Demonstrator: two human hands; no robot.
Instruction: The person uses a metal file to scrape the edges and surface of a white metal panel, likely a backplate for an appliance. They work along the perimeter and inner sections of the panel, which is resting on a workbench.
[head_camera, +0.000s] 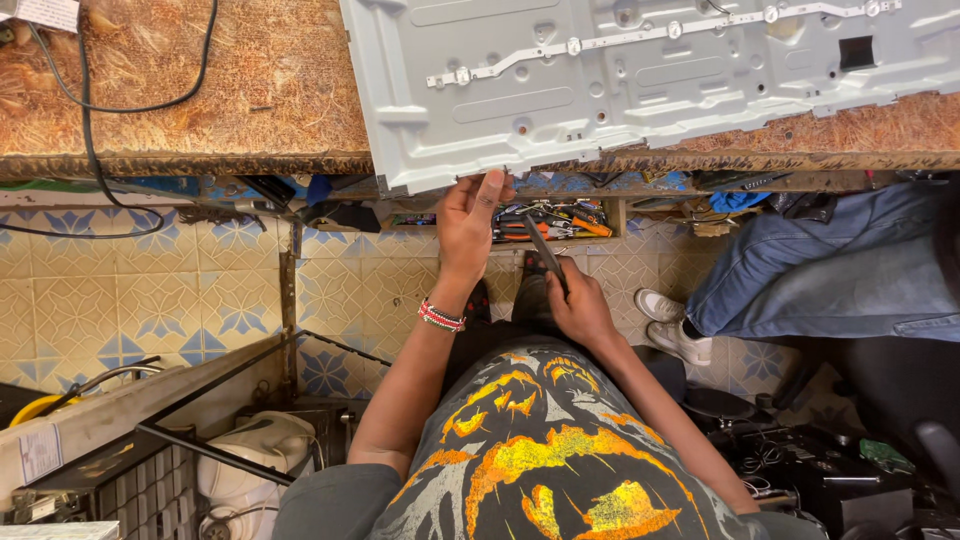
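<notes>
One worn wooden workbench spans the top of my view, from ten o'clock across to two o'clock. On it, at one o'clock, lies one large grey sheet-metal panel, its near corner jutting over the bench edge. One narrow white strip studded with small round parts runs along it. One black cable loops over the bench at eleven o'clock and drops to the patterned yellow and blue tile floor at nine o'clock.

At three o'clock sits one other person, of whom I see only two jeans-clad legs and two white shoes.

At six o'clock is my own chest in one grey shirt printed with orange and yellow shapes. One black metal frame stands at seven o'clock.

My two bare arms reach up toward twelve o'clock. My left hand grips the panel's overhanging lower edge, thumb pressed up against the metal, fingers curled under. One beaded red and white bracelet circles that wrist.

My right hand, just right of centre, is closed around one slim dark tool, whose tip points up toward eleven o'clock, below the panel and apart from it. What kind of tool it is, I cannot tell.

Behind my hands, one shelf under the bench holds a jumble of orange-handled tools, too tangled to count.
</notes>
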